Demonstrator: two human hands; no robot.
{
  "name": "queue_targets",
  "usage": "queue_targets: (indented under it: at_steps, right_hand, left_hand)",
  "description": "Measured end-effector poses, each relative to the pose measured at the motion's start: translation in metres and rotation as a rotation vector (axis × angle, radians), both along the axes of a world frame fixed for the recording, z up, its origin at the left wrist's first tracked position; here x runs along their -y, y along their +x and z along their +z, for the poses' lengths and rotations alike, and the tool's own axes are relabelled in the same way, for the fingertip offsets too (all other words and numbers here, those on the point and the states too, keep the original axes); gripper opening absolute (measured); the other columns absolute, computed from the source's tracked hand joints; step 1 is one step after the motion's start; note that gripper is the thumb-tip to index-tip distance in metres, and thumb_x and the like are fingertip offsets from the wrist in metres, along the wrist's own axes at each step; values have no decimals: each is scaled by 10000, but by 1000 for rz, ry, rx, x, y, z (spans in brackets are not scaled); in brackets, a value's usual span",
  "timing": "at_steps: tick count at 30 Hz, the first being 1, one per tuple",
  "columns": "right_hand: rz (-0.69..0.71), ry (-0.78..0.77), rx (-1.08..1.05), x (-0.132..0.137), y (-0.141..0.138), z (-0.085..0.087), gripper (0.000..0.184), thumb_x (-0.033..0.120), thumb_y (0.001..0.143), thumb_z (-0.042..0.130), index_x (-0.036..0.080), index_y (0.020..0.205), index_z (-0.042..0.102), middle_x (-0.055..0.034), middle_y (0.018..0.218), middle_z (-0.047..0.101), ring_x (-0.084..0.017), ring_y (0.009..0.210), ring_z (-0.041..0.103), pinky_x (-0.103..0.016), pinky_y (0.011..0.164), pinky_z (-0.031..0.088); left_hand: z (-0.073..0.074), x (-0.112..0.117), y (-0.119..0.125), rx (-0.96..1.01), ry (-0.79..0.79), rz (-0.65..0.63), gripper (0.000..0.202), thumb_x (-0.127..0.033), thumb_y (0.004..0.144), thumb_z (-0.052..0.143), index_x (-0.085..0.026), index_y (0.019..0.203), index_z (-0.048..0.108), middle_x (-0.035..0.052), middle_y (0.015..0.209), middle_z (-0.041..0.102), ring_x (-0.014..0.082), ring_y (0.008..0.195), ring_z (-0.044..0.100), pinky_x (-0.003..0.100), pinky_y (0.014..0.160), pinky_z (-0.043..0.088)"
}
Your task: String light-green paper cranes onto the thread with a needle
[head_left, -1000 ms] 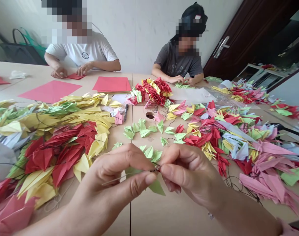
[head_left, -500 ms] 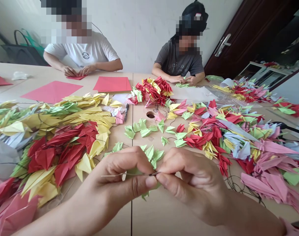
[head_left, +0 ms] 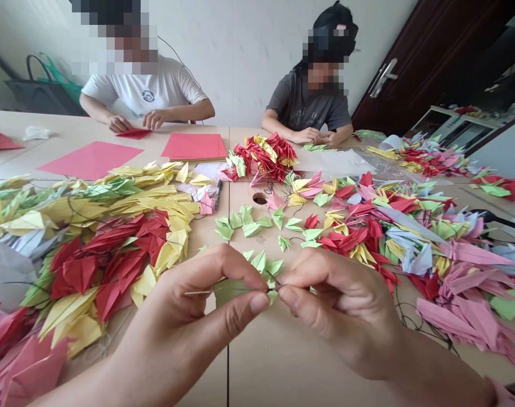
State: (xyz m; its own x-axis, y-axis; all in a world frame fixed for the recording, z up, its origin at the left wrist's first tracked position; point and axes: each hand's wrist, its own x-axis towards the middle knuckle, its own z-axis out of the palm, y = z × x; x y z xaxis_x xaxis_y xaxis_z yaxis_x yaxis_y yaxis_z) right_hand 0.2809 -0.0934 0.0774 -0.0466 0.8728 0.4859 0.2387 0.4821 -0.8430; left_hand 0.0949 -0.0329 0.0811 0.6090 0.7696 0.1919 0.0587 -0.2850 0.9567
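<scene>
My left hand (head_left: 198,314) pinches a small light-green folded paper piece (head_left: 229,289) between thumb and forefinger, low in the middle of the view. A thin metal needle (head_left: 198,292) runs through that piece and sticks out to the left. My right hand (head_left: 337,308) pinches the needle's right end at its fingertips, touching the left thumb tip. A dark thread trails from there. Several loose green folded pieces (head_left: 257,226) lie on the table just beyond both hands.
Heaps of yellow, red and green folded paper (head_left: 104,243) fill the left; red, pink and lilac ones (head_left: 410,243) fill the right. Red paper sheets (head_left: 193,146) lie further back. Two people sit across the table, folding. A round cable hole (head_left: 259,198) is mid-table.
Both hands stayed together over the same spot. The green piece was turned and drawn in between the fingers, so less of it hangs below my left thumb than a second ago.
</scene>
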Motion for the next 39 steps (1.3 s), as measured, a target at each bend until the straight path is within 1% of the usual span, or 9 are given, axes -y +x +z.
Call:
queue_targets:
  at_steps: [4,6,10,13,18,22,25,31,39]
  right_hand:
    - [-28,70,74,1,0,-1,124,85,854,618,182,776,613,34,623,564,-69,529,483,-177,480,389]
    - [-26,92,96,1,0,-2,124,79,851,622,182,783,606,35,629,569,-68,536,496,-175,499,406]
    - [7,85,94,1,-2,-6,114,102,869,634,182,799,595,37,640,562,-66,550,511,-172,524,423]
    - [21,56,77,1,-3,-10,121,138,888,646,186,795,587,42,638,541,-69,544,494,-180,516,416]
    - [39,32,85,-2,-2,-10,133,201,913,679,167,809,605,32,674,564,-65,588,512,-170,552,428]
    - [82,46,117,-3,2,-6,109,150,906,672,167,822,604,38,684,556,-59,604,513,-165,574,431]
    - [103,67,147,-1,4,-4,118,120,894,664,164,813,591,38,685,549,-58,612,510,-167,590,429]
    - [98,48,189,1,8,-1,123,127,892,662,161,798,590,40,670,550,-52,606,505,-164,596,416]
    - [111,33,183,4,10,0,125,129,903,645,174,811,573,47,682,543,-56,614,498,-178,596,407]
  left_hand:
    - [-1,1,2,42,39,-3,94,-183,863,703,-275,842,700,-72,772,689,84,731,629,150,690,515]
    - [0,1,3,60,30,-17,116,-160,863,697,-274,850,712,-73,793,709,85,755,644,146,719,526]
    - [1,0,5,90,-18,-28,140,-124,847,698,-256,802,716,-75,751,694,68,714,619,111,681,509]
    - [-2,-1,6,128,-149,-49,129,-150,869,693,-254,797,716,-72,755,687,60,720,601,94,679,495]
    - [-13,-2,5,250,-439,-149,90,-264,900,697,-249,813,717,-60,775,667,56,728,561,89,684,472]
    - [-14,-2,5,315,-569,-165,90,-308,874,730,-237,820,720,-53,774,647,61,724,529,101,678,458]
    - [-12,-2,6,341,-631,-162,114,-324,851,752,-223,806,722,-47,758,628,67,713,513,116,674,456]
    - [-8,0,8,378,-746,-136,139,-295,767,824,-193,743,733,-38,706,620,69,674,515,122,640,451]
    - [-6,0,11,368,-782,-14,189,-297,654,887,-194,653,729,-23,653,620,83,617,480,153,589,432]
